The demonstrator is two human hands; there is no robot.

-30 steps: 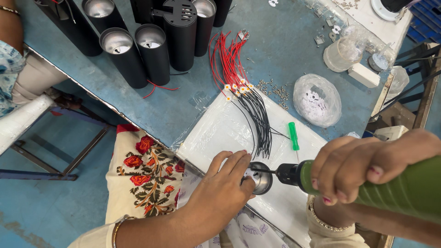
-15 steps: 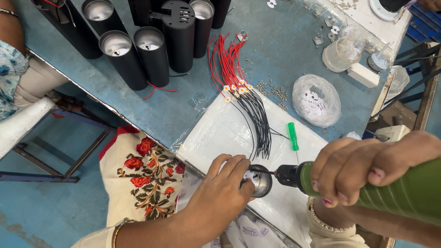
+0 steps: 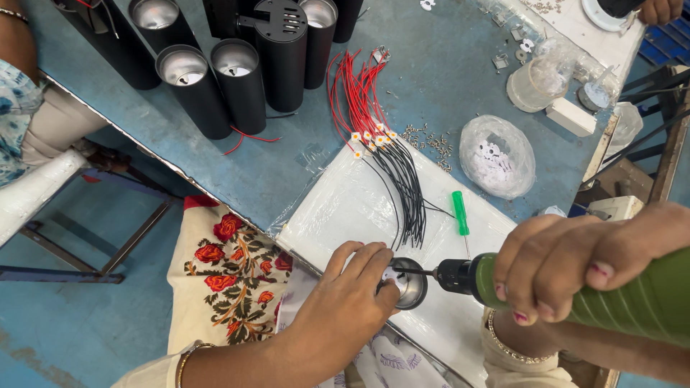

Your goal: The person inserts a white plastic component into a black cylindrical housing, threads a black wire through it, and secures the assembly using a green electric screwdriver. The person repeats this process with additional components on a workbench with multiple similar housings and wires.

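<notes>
My left hand (image 3: 352, 291) grips a small round metal reflector cup (image 3: 411, 284) and holds it against a white plastic-covered board (image 3: 345, 208) at the table's near edge. My right hand (image 3: 575, 262) is wrapped around a green electric screwdriver (image 3: 632, 298). Its black chuck and thin bit (image 3: 424, 271) point left into the cup. A bundle of red and black wires with small white parts (image 3: 377, 140) lies on the board just beyond the cup. A small green-handled screwdriver (image 3: 460, 213) rests beside the wires.
Several black cylindrical lamp housings (image 3: 237, 79) stand at the far left of the blue table (image 3: 445, 72). A clear bag of small white parts (image 3: 497, 156), loose screws (image 3: 428, 140) and a plastic jar (image 3: 535, 80) lie to the right. Another person's arm (image 3: 18, 43) is at the upper left, another hand (image 3: 660, 10) at top right.
</notes>
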